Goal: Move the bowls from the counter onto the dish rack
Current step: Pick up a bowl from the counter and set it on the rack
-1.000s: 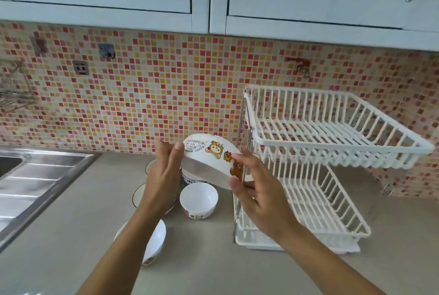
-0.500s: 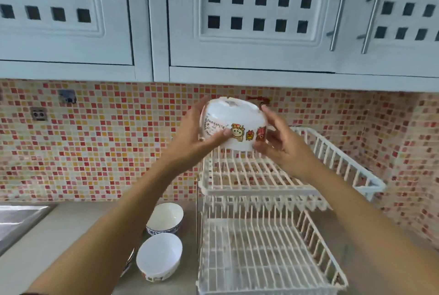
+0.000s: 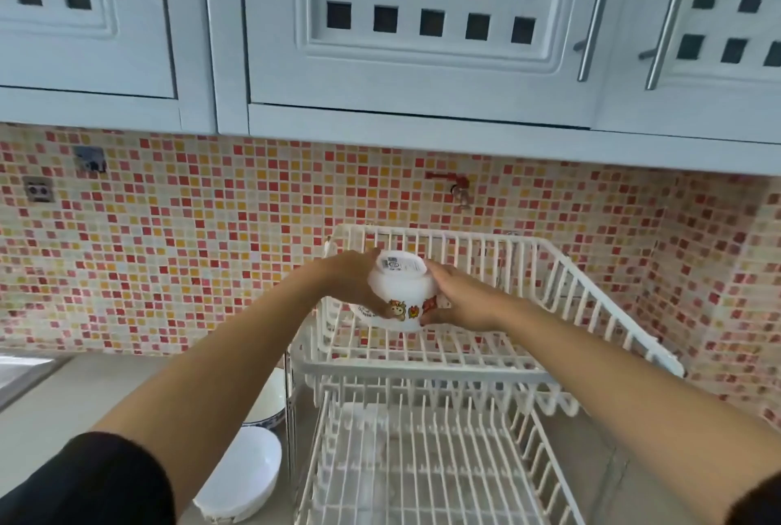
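Observation:
A white bowl with cartoon stickers (image 3: 399,292) is upside down, base up, inside the top tier of the white two-tier dish rack (image 3: 591,300), at its back left. My left hand (image 3: 353,283) grips its left side and my right hand (image 3: 460,300) its right side. Whether the bowl rests on the rack's bars I cannot tell. On the counter left of the rack stand a plain white bowl (image 3: 245,478) and, behind it, a blue-rimmed bowl (image 3: 270,402), both partly hidden by my left arm.
The rack's lower tier (image 3: 422,474) holds nothing. White wall cabinets (image 3: 422,38) hang close above the rack. A mosaic tile wall with a small red tap (image 3: 458,186) is behind. A steel sink edge (image 3: 21,372) lies at far left.
Both hands carried the sticker bowl up from the counter, turned it base up, and lowered it into the rack's top tier. My view rose and shifted right.

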A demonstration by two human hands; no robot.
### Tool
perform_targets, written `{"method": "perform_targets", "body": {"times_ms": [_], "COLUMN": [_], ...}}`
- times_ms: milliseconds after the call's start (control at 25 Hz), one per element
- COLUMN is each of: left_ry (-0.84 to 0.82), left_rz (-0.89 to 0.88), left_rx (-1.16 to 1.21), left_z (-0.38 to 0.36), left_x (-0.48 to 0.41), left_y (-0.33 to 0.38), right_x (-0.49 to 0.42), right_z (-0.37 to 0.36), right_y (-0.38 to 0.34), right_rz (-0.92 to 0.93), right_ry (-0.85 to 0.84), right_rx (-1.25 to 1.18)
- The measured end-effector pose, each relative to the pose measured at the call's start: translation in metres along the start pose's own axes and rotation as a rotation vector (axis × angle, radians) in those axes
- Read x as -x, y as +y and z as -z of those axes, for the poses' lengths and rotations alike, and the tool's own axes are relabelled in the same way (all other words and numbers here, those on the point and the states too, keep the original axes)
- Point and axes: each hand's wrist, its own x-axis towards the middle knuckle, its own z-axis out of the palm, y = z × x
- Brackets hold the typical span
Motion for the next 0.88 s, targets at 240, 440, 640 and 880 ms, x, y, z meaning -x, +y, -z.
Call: {"method": "perform_targets", "body": {"times_ms": [240,440,640,880], "left_ry": [-0.024,-0.058,0.059,0.285], "left_rz": [0.043,0.032,-0.054,-0.038], "left_rx": [-0.073,-0.132,-0.139,-0.075], "left_z": [-0.013,-0.014,0.006,0.040], "left_x": [-0.010,-0.010,0.016,0.082], "left_y": [-0.001,0.000,0.002,-0.043], "right_x": [-0.009,0.000,0.011,0.009], "right_z": [0.001,0.006,0.012,0.007], "right_y": [0.003,0.002,-0.019,-0.108], "right_rz": [-0.039,-0.074,-0.057,0.079], "right_ry": [-0.037,-0.066,0.020,0.225], "right_rx": [0.044,0.146,0.221,0.078]}}
